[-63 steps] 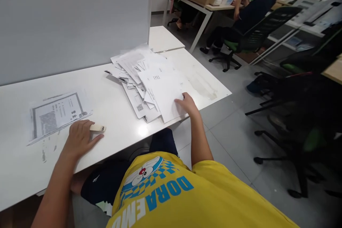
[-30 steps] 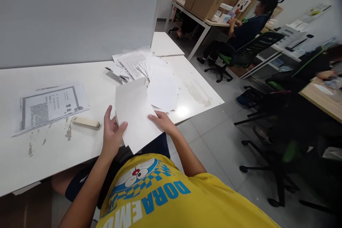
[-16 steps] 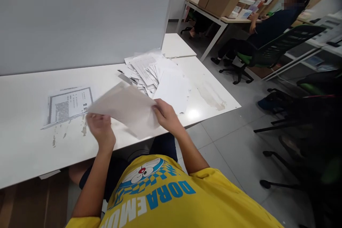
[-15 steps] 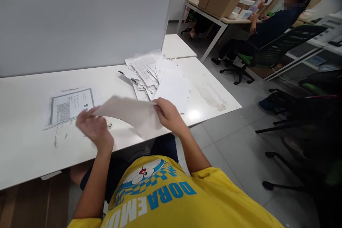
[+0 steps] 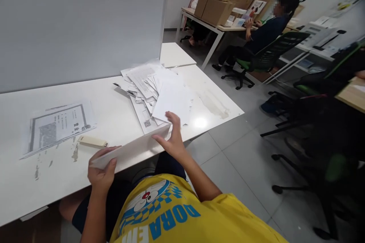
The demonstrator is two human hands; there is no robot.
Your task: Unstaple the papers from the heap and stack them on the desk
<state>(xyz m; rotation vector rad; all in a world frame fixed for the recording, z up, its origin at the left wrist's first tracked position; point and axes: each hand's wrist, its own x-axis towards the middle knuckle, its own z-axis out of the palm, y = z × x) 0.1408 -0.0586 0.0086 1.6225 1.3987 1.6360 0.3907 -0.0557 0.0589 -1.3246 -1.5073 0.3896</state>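
Observation:
A white sheet of paper (image 5: 134, 153) stands on its long edge near the front of the white table (image 5: 114, 115). My left hand (image 5: 102, 167) grips its left end between thumb and fingers. At the other end my right hand (image 5: 172, 136) is spread, thumb apart from the fingers, close around the paper's edge; whether it touches is hard to tell. Left of the sheet lies a cream-coloured stapler-like object (image 5: 92, 141). Further left, printed certificate-style sheets (image 5: 58, 126) lie stacked flat. Behind my right hand is a messy pile of papers (image 5: 154, 87), with a blank sheet on top.
A grey partition (image 5: 80, 22) rises behind the table. Brownish smears mark the tabletop on both sides. To the right are a tiled floor, office chairs (image 5: 273, 51), and a seated person (image 5: 264, 30) at another desk with cardboard boxes (image 5: 218, 9).
The sheet has come down from a raised, bowed position to upright on its edge. My right hand's fingers have opened from their pinch. The cream object is now uncovered, and the view has shifted.

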